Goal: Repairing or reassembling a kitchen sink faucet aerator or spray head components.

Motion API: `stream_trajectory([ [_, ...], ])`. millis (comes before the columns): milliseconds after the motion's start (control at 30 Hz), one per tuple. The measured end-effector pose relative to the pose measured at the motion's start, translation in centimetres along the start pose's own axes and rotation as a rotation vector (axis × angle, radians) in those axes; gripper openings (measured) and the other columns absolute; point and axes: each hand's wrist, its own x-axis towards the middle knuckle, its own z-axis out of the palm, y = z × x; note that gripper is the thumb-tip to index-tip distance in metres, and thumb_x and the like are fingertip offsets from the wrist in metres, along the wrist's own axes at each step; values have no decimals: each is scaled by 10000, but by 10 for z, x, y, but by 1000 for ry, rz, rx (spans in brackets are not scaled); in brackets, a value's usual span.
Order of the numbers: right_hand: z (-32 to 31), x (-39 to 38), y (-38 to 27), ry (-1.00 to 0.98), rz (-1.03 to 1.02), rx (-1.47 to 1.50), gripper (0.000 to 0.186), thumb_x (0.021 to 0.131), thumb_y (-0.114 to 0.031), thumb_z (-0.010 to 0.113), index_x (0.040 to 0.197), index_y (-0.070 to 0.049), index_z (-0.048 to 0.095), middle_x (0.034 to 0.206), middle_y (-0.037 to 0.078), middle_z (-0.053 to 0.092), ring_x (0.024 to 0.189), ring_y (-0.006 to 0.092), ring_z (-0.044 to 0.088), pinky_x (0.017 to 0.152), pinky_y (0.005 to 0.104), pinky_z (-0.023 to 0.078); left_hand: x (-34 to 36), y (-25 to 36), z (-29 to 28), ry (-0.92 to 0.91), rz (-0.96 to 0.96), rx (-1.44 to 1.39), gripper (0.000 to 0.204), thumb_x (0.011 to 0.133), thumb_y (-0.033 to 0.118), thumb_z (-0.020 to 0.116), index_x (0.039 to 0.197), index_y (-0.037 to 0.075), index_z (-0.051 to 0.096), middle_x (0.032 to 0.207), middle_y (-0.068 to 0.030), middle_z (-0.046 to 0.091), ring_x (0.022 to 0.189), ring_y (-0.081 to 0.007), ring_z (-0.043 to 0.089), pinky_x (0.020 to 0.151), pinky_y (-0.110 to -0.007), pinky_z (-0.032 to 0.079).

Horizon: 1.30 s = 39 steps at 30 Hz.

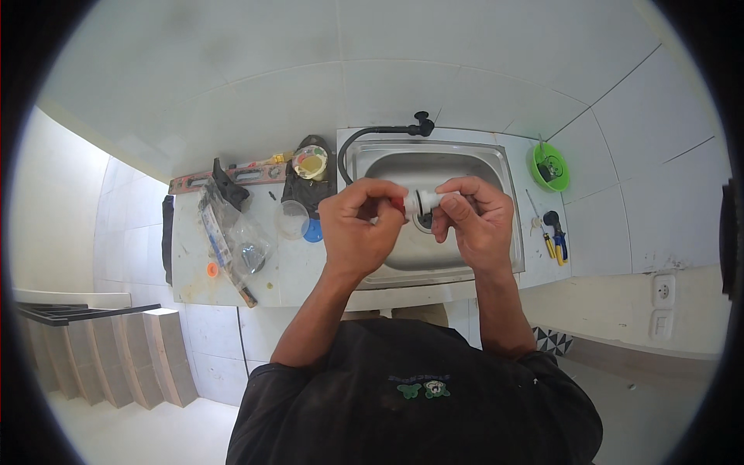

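Above the steel sink (511,209) I hold up a small white plastic fitting (412,203) with a black rubber ring around it. My left hand (363,229) pinches its left end, where a bit of red shows between the fingers. From the other side my right hand (479,221) grips the white right end between thumb and fingers. Whether the red and white parts are one piece, I cannot tell. Behind my hands, a black flexible faucet hose (353,151) curves from a black faucet (422,124) at the wall.
Left on the counter lie a red spirit level (190,184), a clear plastic bag (246,232), a blue lid (313,231), an orange ring (212,270) and an open tub (310,163). To the right are a green bowl (535,167), yellow-and-blue pliers (559,249) and a screwdriver (549,246).
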Motion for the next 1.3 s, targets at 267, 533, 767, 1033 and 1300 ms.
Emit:
stream_trajectory([
  [267, 3, -2, 10, 89, -8, -79, 159, 914, -86, 612, 993, 51, 616, 725, 95, 628, 576, 133, 604, 489, 252, 499, -7, -4, 0, -4, -56, -160, 217, 837, -79, 566, 1038, -64, 647, 882, -102, 669, 809, -136, 662, 726, -257, 555],
  [533, -9, -7, 23, 156, 207, 172, 172, 923, -112, 597, 1013, 34, 617, 757, 99, 640, 558, 146, 603, 470, 263, 480, -7, -19, -6, -25, -233, -345, 195, 883, -26, 596, 1067, -78, 636, 933, -134, 667, 851, -169, 658, 774, -306, 587],
  [767, -15, -9, 30, 147, 264, 284, 176, 917, -124, 614, 1000, 31, 626, 767, 96, 641, 584, 155, 614, 484, 257, 487, -3, -21, -3, 21, -316, -354, 117, 865, -61, 536, 948, -65, 619, 909, -136, 662, 798, -186, 660, 712, -314, 590],
  [1033, -42, -27, 37, 214, 273, 304, 169, 916, -113, 610, 1006, 30, 626, 764, 97, 644, 578, 149, 615, 481, 255, 487, 62, -144, -68, 245, -386, 27, 207, 819, 124, 408, 682, 35, 533, 620, -54, 513, 478, -123, 409, 456, -263, 334],
  [1300, -70, -44, 36, 356, 290, 247, 152, 910, -103, 609, 990, 25, 629, 747, 90, 646, 564, 144, 610, 475, 250, 484, 157, -273, -131, 47, -11, 942, 226, 847, 174, 415, 690, 35, 498, 745, -124, 606, 611, -216, 592, 534, -343, 479],
])
